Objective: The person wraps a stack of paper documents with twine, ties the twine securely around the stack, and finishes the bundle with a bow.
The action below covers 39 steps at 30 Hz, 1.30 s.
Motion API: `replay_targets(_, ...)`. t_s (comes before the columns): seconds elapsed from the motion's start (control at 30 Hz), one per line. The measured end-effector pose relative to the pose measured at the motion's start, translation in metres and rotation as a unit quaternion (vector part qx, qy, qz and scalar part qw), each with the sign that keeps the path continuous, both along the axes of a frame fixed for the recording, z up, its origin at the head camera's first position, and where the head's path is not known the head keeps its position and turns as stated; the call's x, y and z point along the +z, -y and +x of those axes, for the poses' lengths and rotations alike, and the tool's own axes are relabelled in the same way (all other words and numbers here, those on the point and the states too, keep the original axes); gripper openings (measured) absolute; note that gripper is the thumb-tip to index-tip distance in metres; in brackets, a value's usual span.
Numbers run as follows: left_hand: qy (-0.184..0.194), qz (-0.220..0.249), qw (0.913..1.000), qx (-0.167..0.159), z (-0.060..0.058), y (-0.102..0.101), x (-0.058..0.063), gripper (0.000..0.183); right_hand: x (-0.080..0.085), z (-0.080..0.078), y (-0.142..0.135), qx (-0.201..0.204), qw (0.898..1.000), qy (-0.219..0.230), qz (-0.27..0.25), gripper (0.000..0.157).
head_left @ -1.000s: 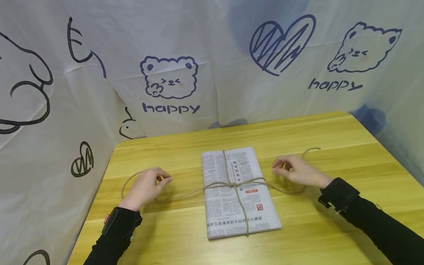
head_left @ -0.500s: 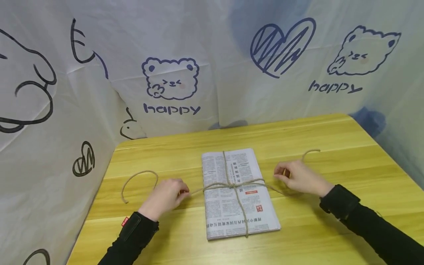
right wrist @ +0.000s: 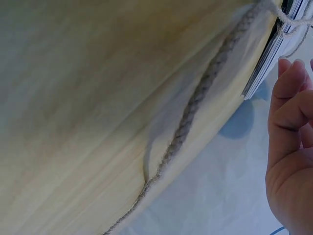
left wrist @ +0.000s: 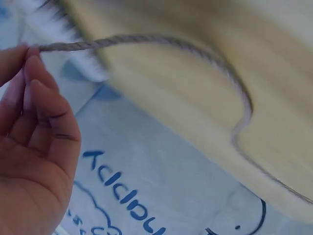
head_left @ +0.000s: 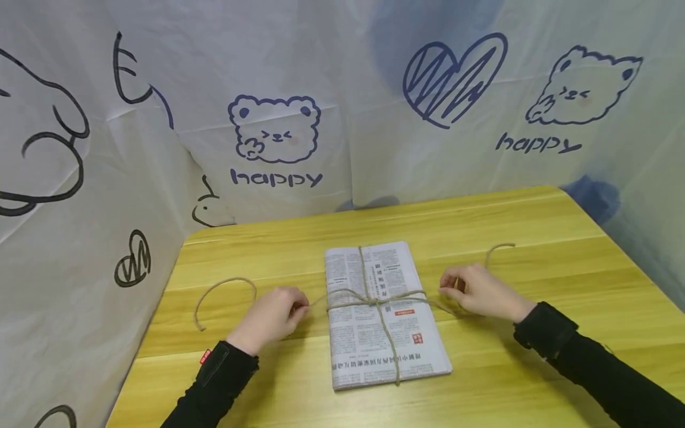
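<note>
A folded newspaper bundle lies on the table, bound crosswise with tan twine that is knotted near its middle. Left of it, my left hand pinches one loose length of twine between thumb and fingertips, as the left wrist view shows. The tail of that length curves away over the table behind the hand. My right hand hovers right of the bundle with fingers loosely bent. The other loose length runs past this hand, apart from its fingers in the right wrist view.
The yellow wood-grain table extends around the bundle. A pale cloth with drawn bears and hearts hangs behind and at both sides. The right twine end sticks out beyond the right hand.
My left hand has moved right and down toward the bundle and taken hold of the left twine. The right hand has barely moved.
</note>
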State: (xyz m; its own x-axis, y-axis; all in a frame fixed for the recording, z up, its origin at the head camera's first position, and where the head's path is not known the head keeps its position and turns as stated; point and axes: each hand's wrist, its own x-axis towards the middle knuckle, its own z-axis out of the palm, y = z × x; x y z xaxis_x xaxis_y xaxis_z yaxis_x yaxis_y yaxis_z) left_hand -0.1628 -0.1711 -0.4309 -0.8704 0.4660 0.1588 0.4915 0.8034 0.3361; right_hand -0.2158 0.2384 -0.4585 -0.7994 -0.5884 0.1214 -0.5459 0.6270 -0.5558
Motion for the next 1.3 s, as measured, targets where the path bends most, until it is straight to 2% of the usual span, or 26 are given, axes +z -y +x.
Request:
replay_targets(0.1, 0.018, 0.094, 0.9953, 0.010, -0.008, -0.009, 0.018, 0.006, 0.000, 0.000, -0.001, -0.002, 1.000, 0.005, -0.005, 0.005)
replay_targets(0.17, 0.036, 0.159, 0.9865, 0.017, -0.013, -0.018, 0.028, 0.008, 0.001, 0.001, -0.001, -0.001, 1.000, 0.004, -0.007, 0.005)
replay_targets(0.27, 0.084, 0.242, 0.9665, 0.016, -0.020, -0.032, 0.037, 0.015, 0.001, 0.001, 0.000, 0.000, 1.000, 0.002, -0.009, 0.006)
replay_targets(0.33, 0.118, 0.281, 0.9521, 0.016, -0.024, -0.042, 0.039, 0.019, 0.001, 0.002, 0.001, 0.002, 1.000, 0.002, -0.010, 0.007)
replay_targets(0.5, 0.188, 0.355, 0.9156, 0.013, -0.031, -0.057, 0.040, 0.028, -0.001, 0.003, 0.002, 0.008, 1.000, 0.002, -0.014, 0.008)
replay_targets(0.67, 0.226, 0.413, 0.8822, 0.002, -0.033, -0.063, 0.044, 0.028, -0.002, 0.003, 0.003, 0.008, 1.000, -0.003, -0.016, 0.006)
replay_targets(0.7, 0.227, 0.421, 0.8783, -0.003, -0.033, -0.063, 0.044, 0.027, -0.003, 0.003, 0.003, 0.007, 1.000, -0.002, -0.016, 0.006)
replay_targets(0.8, 0.214, 0.435, 0.8746, -0.007, -0.033, -0.063, 0.042, 0.024, -0.003, 0.004, 0.005, 0.006, 1.000, 0.002, -0.015, 0.005)
replay_targets(0.93, 0.187, 0.449, 0.8733, 0.019, -0.036, -0.066, 0.030, 0.024, -0.004, 0.004, 0.006, 0.015, 1.000, 0.011, -0.018, 0.004)
replay_targets(1.07, 0.172, 0.475, 0.8618, 0.048, -0.036, -0.069, 0.017, 0.026, -0.007, 0.004, 0.003, 0.007, 1.000, 0.018, -0.016, 0.005)
replay_targets(1.13, 0.165, 0.489, 0.8542, 0.059, -0.036, -0.070, 0.013, 0.025, -0.007, 0.003, -0.002, -0.012, 1.000, 0.014, -0.016, 0.005)
replay_targets(1.23, 0.160, 0.508, 0.8436, 0.069, -0.035, -0.070, 0.013, 0.024, -0.005, 0.001, -0.014, -0.062, 0.998, -0.004, -0.006, 0.006)
replay_targets(1.3, 0.157, 0.511, 0.8418, 0.071, -0.034, -0.070, 0.014, 0.024, -0.001, -0.001, -0.023, -0.099, 0.995, -0.015, 0.007, 0.008)
